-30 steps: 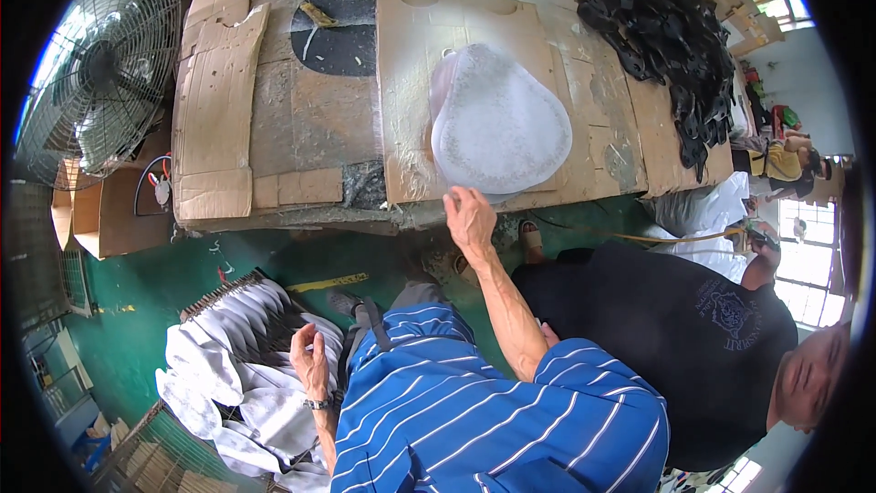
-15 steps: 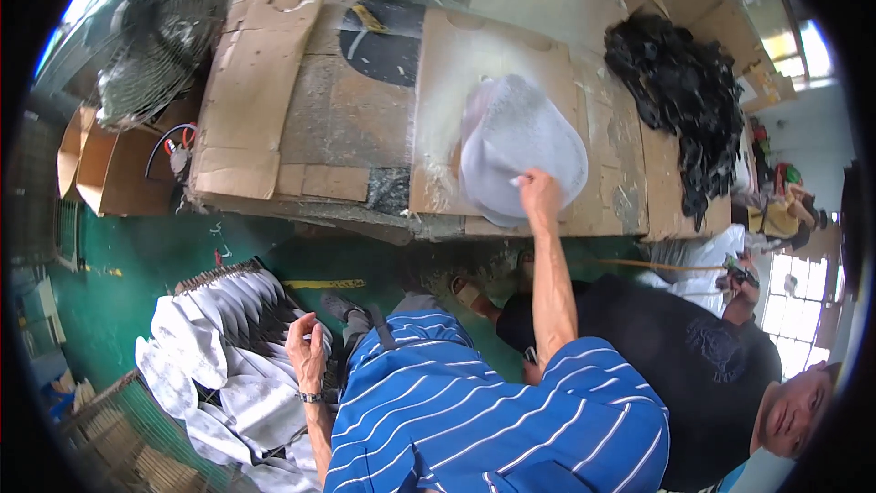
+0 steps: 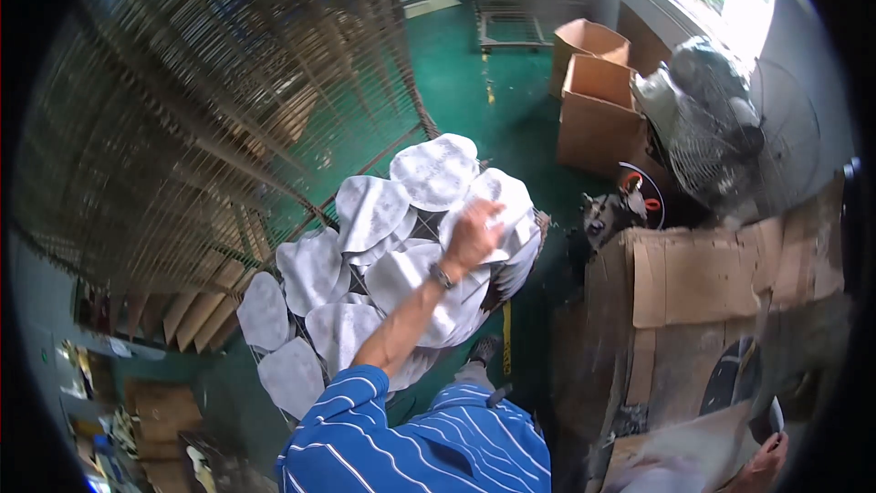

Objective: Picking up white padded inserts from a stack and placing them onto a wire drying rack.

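Rounded, thin white pieces (image 3: pixel 433 172), mottled with grey, lie overlapping on a wire rack in front of me. My left hand (image 3: pixel 476 236), with a watch at the wrist, reaches over the rack. Its fingers are bent together on a white piece (image 3: pixel 505 190) at the far right of the pile; their tips are slightly blurred. At the lower right edge, my right hand (image 3: pixel 765 464) pinches a small thin piece (image 3: pixel 765 424), dark with a pale edge, above the cardboard-covered table. Most of my right forearm lies outside the view.
Tall wire racks (image 3: pixel 228 82) stand at the left. On the right are a cardboard-topped table (image 3: pixel 689 278), a caged fan (image 3: pixel 739 141) and open cardboard boxes (image 3: pixel 598 123). A yellow strip (image 3: pixel 507 338) marks the green floor (image 3: pixel 447 64) beside my foot.
My view has swung left from the table to the rack. My left hand has moved forward onto the white pieces. My right hand has left the white sheet and now holds a dark, pale-edged piece.
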### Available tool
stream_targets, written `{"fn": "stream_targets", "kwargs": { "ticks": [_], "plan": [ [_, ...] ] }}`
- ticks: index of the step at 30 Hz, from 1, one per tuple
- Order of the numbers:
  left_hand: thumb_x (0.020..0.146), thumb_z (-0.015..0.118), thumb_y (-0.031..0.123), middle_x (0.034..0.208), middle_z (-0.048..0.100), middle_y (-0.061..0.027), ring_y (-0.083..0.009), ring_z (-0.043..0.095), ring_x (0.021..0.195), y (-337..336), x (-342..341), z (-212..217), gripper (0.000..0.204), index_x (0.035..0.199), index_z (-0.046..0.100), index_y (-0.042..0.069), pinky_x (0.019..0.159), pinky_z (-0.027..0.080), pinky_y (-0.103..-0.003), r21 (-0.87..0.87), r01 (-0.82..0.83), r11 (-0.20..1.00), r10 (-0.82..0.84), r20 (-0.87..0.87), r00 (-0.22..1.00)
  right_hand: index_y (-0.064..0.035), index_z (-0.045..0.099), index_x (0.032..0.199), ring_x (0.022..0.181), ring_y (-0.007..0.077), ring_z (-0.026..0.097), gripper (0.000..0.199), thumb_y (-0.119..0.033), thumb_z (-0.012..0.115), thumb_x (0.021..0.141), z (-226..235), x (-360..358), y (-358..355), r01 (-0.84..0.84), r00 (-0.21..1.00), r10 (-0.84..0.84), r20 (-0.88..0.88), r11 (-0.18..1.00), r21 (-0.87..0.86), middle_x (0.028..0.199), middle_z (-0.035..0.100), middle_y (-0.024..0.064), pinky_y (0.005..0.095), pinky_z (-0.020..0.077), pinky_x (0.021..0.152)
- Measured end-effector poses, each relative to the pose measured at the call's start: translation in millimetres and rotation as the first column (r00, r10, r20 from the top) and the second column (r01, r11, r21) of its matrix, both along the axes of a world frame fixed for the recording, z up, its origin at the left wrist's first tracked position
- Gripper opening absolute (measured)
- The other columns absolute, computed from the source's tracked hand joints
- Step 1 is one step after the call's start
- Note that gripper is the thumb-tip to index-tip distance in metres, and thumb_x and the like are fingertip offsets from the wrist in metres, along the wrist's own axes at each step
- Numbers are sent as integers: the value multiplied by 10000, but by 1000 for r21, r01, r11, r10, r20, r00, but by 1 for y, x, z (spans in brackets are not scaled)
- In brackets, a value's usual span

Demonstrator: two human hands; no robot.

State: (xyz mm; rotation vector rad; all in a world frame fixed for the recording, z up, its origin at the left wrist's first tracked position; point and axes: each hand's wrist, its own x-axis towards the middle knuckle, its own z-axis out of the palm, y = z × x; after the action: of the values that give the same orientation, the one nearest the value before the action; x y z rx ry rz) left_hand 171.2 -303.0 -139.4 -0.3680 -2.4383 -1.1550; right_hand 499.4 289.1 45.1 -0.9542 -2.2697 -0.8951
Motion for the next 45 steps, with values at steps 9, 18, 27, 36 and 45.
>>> {"fn": "stream_targets", "kwargs": {
  "ticks": [9,18,27,36,45],
  "plan": [
    [861,765,171,1299,584,-144,-355,549,1245,-265,-112,215,554,1369,573,66,1080,443,-510,-207,-856,474,412,-807,424,-30,709,1032,821,326,715,145,-135,664,943,-48,-169,-141,-430,851,514,-108,563,-706,927,731,167,431,550,758],
    [861,803,312,1100,590,-98,-302,565,1062,-335,-108,232,551,1314,576,96,999,441,-509,-439,-885,156,458,-762,458,-60,737,918,792,310,692,101,-149,741,871,-97,-256,-296,-480,685,717,-130,309,-821,849,722,112,426,529,766],
    [865,780,253,1125,593,-125,-330,577,1069,-140,39,94,584,1399,596,104,944,420,-492,-591,-609,529,539,-320,779,-44,741,921,848,327,695,123,-134,775,844,-79,-250,-305,-511,654,732,-189,244,-824,869,725,132,445,534,800],
    [834,772,313,1209,571,-200,-394,560,1147,-45,120,-235,733,1473,492,89,1005,392,-556,-599,-145,788,480,448,754,-45,768,963,832,341,708,190,-191,765,841,-95,-202,-237,-449,738,640,-215,227,-864,848,731,153,456,542,790],
    [940,726,412,1211,739,-170,-258,704,1137,108,97,-100,506,1269,719,28,979,543,-359,324,202,924,-380,732,565,-45,762,994,862,368,716,233,-234,741,859,-119,-208,-211,-399,777,607,-166,270,-876,881,745,175,473,548,787]
  ]
}}
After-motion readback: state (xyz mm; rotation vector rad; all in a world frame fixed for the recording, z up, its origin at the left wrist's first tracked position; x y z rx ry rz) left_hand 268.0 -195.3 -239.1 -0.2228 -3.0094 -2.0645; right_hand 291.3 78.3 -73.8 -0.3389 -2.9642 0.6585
